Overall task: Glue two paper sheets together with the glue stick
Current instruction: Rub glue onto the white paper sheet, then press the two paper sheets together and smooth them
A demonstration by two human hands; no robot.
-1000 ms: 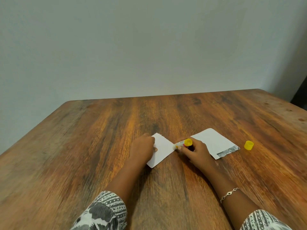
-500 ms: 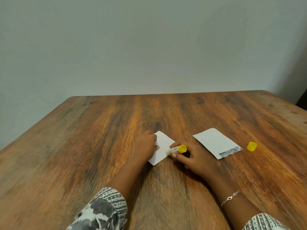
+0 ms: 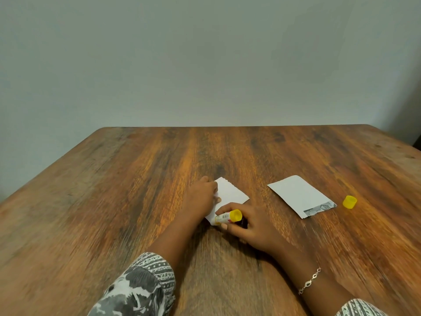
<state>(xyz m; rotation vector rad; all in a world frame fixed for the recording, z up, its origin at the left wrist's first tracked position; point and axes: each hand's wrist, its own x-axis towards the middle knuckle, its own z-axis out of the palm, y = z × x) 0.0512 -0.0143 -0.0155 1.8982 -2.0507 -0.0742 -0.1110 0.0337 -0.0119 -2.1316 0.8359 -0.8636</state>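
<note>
A small white paper sheet [image 3: 230, 195] lies on the wooden table [image 3: 114, 201]. My left hand [image 3: 201, 199] presses flat on its left side, fingers spread. My right hand [image 3: 250, 226] grips a glue stick [image 3: 227, 217] with a yellow base, its tip pointing left onto the sheet's near corner. A second white sheet [image 3: 296, 195] with a printed grey strip at its near end lies to the right, untouched. The yellow cap [image 3: 349, 201] stands beyond that sheet.
The table's far edge meets a plain pale wall [image 3: 205, 65]. A dark object shows at the right border [image 3: 418, 142]. Bare wood stretches left of my hands and toward the far edge.
My right hand has slid the glue stick down the sheet's right edge toward its near corner. The left hand stayed pressed on the sheet. The camera view shifted slightly.
</note>
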